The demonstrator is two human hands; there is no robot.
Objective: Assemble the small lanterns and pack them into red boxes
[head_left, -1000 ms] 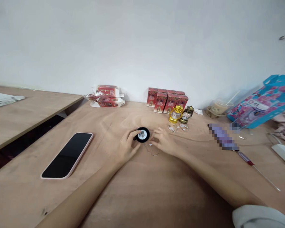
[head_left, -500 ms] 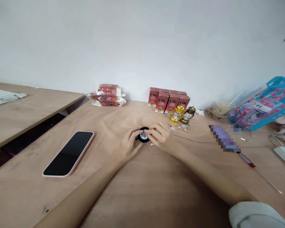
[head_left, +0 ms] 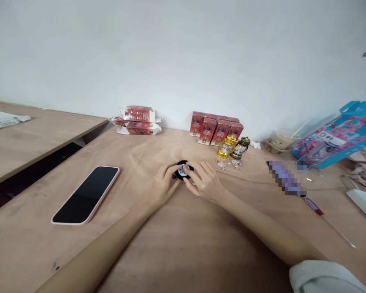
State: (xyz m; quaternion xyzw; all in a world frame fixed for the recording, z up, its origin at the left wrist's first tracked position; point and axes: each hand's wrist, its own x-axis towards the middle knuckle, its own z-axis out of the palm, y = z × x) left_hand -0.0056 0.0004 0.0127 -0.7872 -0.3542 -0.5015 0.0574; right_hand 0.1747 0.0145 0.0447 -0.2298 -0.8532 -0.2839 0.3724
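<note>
1. Black round casing (head_left: pixel 180 171), pale-centred, sits between the person's hands over the wooden tabletop (head_left: pixel 183 244); whether it touches the wood cannot be told.
2. Left hand (head_left: pixel 163 184) is part-open, thumb and fingers curved round the casing's left edge, holding it; right hand (head_left: pixel 206 183) is loosely curled, fingertips at the pale centre, and whether it pinches anything small cannot be told.
3. Screwdriver (head_left: pixel 314 206) lies at the right, shaft towards the person; pink-edged smartphone (head_left: pixel 87 195) lies at the left, screen dark; thin bent wire (head_left: pixel 196 197) shows just below the right hand.
4. Small metal and white parts (head_left: pixel 222 165) lie beyond the right hand; gold lantern (head_left: pixel 227 149) and bronze lantern (head_left: pixel 239 149) stand upright behind them, side by side.
5. Red printed boxes (head_left: pixel 207 132) stand grouped behind the lanterns; opened red cartons (head_left: pixel 140 115) lie stacked further left, near the wall (head_left: pixel 171 53).
</note>
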